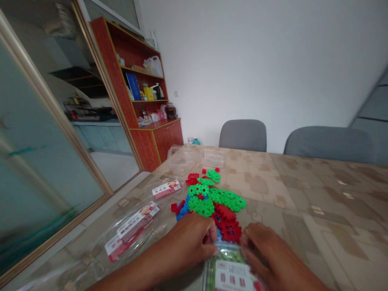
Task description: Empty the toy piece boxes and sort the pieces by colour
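A clear plastic box [233,275] with a white label and green pieces inside sits at the table's near edge, partly cut off by the frame's bottom. The curled fingers and thumb of my left hand [198,234] are closed at its far left corner. On the other side, my right hand [263,248] grips the right edge with bent fingers. Just beyond the box lies a heap of plastic building pieces: green flower-shaped discs [201,206], red square pieces [230,230] and blue pieces [183,211]. The fingertips of both hands are partly hidden.
Clear lids with red-and-white labels [138,220] lie to the left. At the far edge stand two clear tubs [182,157]. A patterned cloth covers the table [303,202]. Grey chairs [242,135] stand behind it, and a wooden shelf unit [157,141] is at the back left.
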The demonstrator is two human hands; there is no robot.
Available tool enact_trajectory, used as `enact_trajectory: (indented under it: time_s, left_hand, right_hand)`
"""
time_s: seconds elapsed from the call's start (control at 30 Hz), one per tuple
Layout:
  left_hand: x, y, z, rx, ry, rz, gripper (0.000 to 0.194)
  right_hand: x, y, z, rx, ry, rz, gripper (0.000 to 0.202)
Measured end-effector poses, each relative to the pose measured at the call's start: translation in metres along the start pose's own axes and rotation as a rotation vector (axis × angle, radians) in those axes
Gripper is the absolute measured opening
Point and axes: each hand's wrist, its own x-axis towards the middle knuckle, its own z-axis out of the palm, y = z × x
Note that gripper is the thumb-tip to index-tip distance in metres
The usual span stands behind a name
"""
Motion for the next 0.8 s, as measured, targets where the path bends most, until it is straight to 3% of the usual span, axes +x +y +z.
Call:
enact_trajectory:
  time_s: [0.17,0.4,0.53,0.67,0.8]
  left_hand:
    - [-0.012,0.006,-0.01,0.162,-0.066,0.002,0.039]
    - [-0.009,0.005,-0.01,0.113,-0.108,-0.029,0.029]
    - [-0.004,0.001,-0.005,0.12,-0.11,-0.03,0.027]
    - [-0.001,-0.002,-0.002,0.166,-0.051,-0.001,0.031]
    - [-0.003,0.0,0.002,0.179,0.031,0.038,0.025]
  right_hand:
    - [0.018,-0.018,-0.002,0.115,-0.076,-0.015,0.018]
    - [0.039,-0.03,0.013,0.298,-0.121,0.128,0.017]
    - [0.035,-0.027,0.015,0.317,-0.112,0.081,0.016]
    - [0.031,-0.027,0.011,0.276,-0.082,0.014,0.012]
    - [0.035,-0.028,0.007,0.273,-0.073,0.041,0.011]
